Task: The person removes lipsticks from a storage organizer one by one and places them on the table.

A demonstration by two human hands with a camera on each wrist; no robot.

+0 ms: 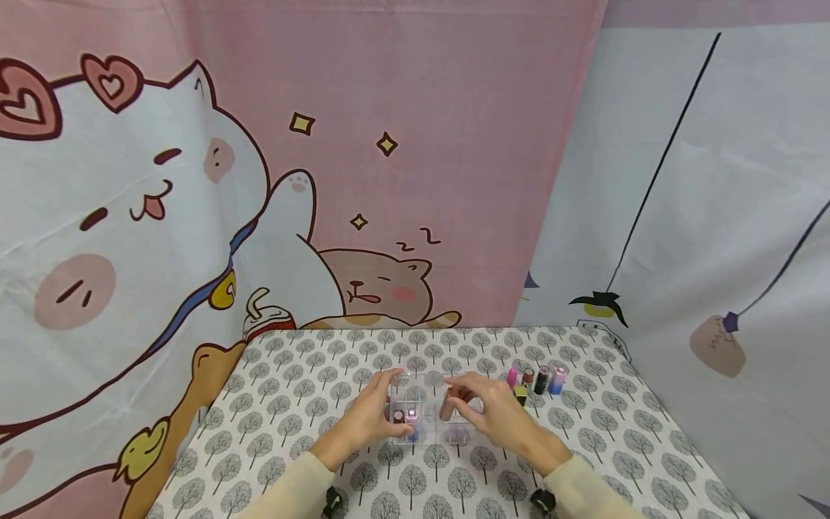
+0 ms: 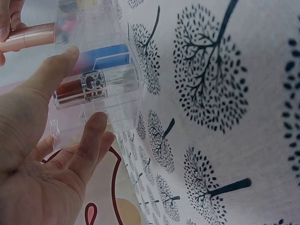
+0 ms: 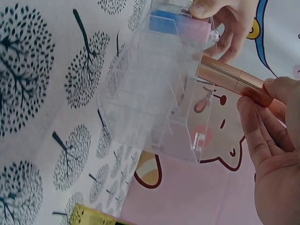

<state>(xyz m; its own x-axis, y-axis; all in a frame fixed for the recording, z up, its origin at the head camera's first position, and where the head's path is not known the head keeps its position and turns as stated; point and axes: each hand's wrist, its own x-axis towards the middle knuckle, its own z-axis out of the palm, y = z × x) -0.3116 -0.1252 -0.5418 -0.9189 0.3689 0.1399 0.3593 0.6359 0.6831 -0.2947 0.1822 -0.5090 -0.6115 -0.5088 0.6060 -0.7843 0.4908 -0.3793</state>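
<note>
A clear plastic divided organizer stands on the tree-print cloth. My left hand grips its left side, the thumb at the front and the fingers round the outer wall. Inside its left compartments stand a clear lip gloss tube with dark red colour and a blue-to-pink tube. Between thumb and fingertips, my right hand pinches a rose-gold lipstick tube. That tube is tilted, its far end right at the organizer's top rim. The right-hand compartments hold nothing.
Right of the organizer stand several more tubes: a bright pink one, a brown one, a black one, a pink-and-blue one and a yellow-green one. A cartoon-print curtain hangs behind the table.
</note>
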